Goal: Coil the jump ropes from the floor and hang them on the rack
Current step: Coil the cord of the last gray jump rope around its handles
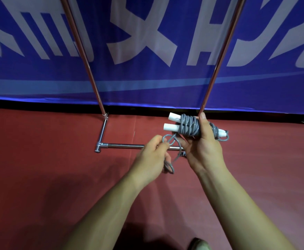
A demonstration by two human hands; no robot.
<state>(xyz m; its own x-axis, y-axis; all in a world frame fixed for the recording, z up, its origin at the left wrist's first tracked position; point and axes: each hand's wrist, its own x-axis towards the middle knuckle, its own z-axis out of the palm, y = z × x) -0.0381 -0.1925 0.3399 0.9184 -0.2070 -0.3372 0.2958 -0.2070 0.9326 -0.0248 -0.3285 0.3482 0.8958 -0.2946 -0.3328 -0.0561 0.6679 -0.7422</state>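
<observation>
One rope [189, 126], seemingly light, springy, slick: our right hand [205, 148] grips its wound middle, left hand [152, 150] pinches the loose tail [167, 139].

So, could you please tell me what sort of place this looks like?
Probably a sports hall or gym: a red floor, a blue banner with large white lettering, and a coiled grey jump rope in front of a metal rack.

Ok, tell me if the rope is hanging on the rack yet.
No: right hand grips the coiled rope, left hand pinches its loose end.
</observation>
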